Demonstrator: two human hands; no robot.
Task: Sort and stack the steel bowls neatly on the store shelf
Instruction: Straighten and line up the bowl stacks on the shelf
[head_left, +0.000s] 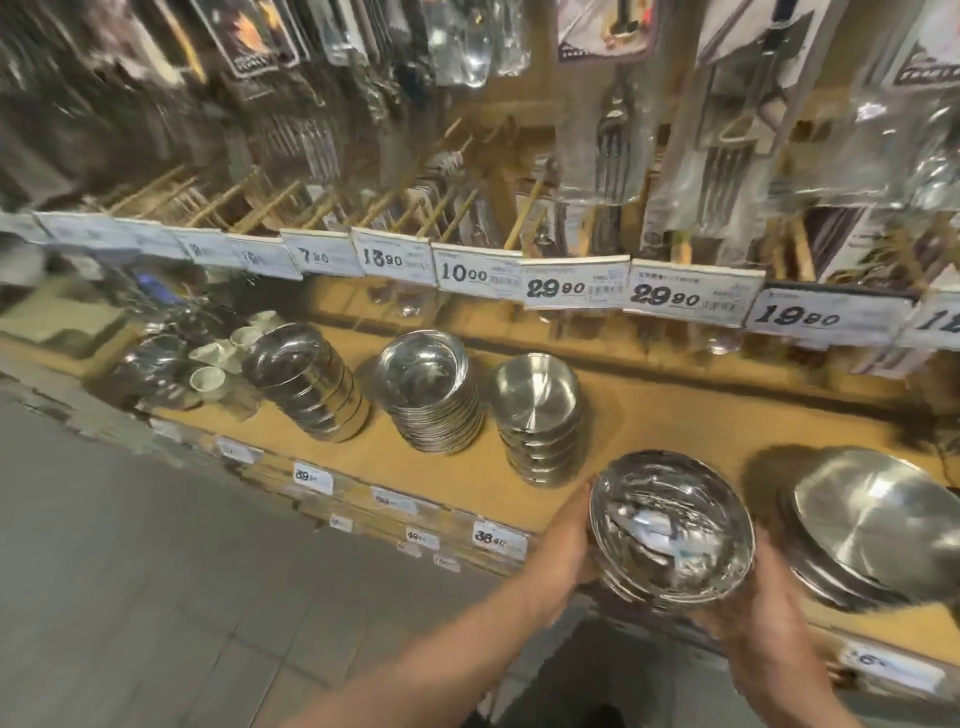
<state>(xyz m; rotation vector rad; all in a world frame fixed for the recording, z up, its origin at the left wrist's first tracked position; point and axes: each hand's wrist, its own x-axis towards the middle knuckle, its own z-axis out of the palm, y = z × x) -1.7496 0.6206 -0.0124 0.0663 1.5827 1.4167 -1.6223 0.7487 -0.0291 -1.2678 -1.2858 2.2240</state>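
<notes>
Three stacks of bowls (431, 400) already stood tidy on the shelf (467, 473). Left hand (563, 556) and right hand (763, 597) cupped a small stack (670, 535) at the shelf's front edge, not yet placed beside the wide bowls (878, 525).

Hanging packets (156, 78) blurred; right stack (883, 535) edge-cut.
</notes>
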